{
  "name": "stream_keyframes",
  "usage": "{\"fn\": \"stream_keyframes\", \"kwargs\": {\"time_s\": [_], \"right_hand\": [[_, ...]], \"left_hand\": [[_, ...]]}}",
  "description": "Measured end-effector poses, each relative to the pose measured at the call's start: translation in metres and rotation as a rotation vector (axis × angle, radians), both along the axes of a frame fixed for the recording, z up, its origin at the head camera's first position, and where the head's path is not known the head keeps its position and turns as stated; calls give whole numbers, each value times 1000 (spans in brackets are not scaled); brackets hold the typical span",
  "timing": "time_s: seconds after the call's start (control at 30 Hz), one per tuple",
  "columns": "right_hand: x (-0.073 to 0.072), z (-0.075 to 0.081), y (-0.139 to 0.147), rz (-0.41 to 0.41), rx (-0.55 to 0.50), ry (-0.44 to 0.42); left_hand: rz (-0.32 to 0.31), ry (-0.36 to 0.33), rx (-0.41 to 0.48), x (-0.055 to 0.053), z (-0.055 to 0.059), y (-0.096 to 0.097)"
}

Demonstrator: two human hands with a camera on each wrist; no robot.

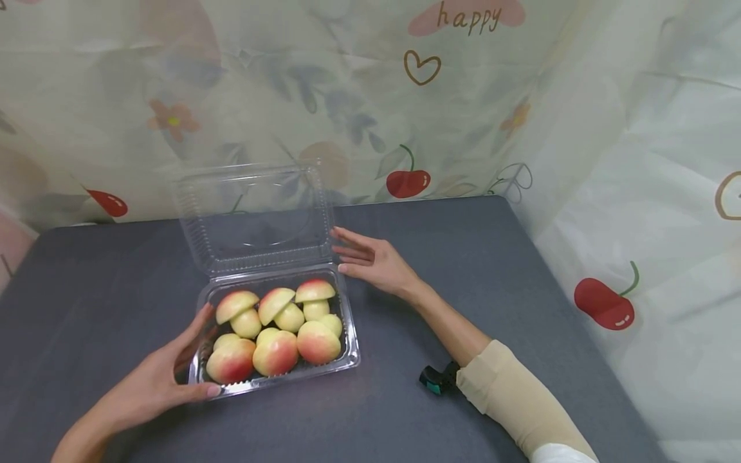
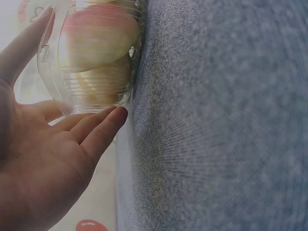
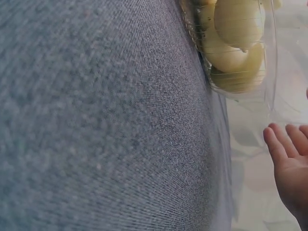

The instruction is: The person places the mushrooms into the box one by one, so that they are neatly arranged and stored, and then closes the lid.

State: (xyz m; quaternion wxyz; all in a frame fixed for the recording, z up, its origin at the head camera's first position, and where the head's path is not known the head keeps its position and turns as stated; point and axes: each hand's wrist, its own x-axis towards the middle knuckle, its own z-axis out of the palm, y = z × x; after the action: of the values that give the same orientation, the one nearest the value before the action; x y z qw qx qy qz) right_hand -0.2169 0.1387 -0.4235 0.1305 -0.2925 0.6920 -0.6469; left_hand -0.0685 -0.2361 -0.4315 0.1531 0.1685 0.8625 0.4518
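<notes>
A clear plastic clamshell box (image 1: 278, 381) lies on the table with its clear lid (image 1: 255, 212) raised at the back. Two rows of yellow-and-red mushroom-shaped pieces (image 1: 317, 342) fill it. At the box's left end is my left hand (image 1: 150, 386), its thumb on the front left corner and its fairly straight fingers against the side. The left wrist view shows those fingers touching the ribbed wall. My right hand (image 1: 376, 260) holds nothing, its fingers extended beside the box's back right corner, near the lid's edge. In the right wrist view a small gap separates fingertips and box.
A dark grey table (image 1: 393, 411) carries the box. Behind it hangs a pale printed curtain (image 1: 359, 96), with another white sheet (image 1: 654, 193) along the right. A small black-and-teal object (image 1: 434, 381) shows beside the right sleeve (image 1: 509, 392).
</notes>
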Motion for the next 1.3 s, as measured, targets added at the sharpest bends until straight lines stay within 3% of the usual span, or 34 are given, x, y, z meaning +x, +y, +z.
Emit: {"fn": "stream_keyframes", "kwargs": {"time_s": [0.13, 0.33, 0.5, 0.73, 0.9, 1.1, 1.3], "right_hand": [[1, 1, 1, 3, -8, 1], [4, 2, 5, 17, -14, -13], [7, 3, 9, 13, 17, -5], [11, 4, 12, 10, 27, 3], [13, 5, 12, -11, 35, 10], [14, 3, 13, -69, 54, 35], [15, 2, 14, -74, 36, 59]], "left_hand": [[-10, 4, 28, 0, -1, 0], [2, -12, -11, -1, 0, 0], [12, 2, -39, 0, 0, 1], [8, 36, -6, 2, -2, 2], [0, 73, 33, 2, -4, 2], [6, 76, 16, 2, -5, 1], [4, 98, 16, 3, -5, 1]]}}
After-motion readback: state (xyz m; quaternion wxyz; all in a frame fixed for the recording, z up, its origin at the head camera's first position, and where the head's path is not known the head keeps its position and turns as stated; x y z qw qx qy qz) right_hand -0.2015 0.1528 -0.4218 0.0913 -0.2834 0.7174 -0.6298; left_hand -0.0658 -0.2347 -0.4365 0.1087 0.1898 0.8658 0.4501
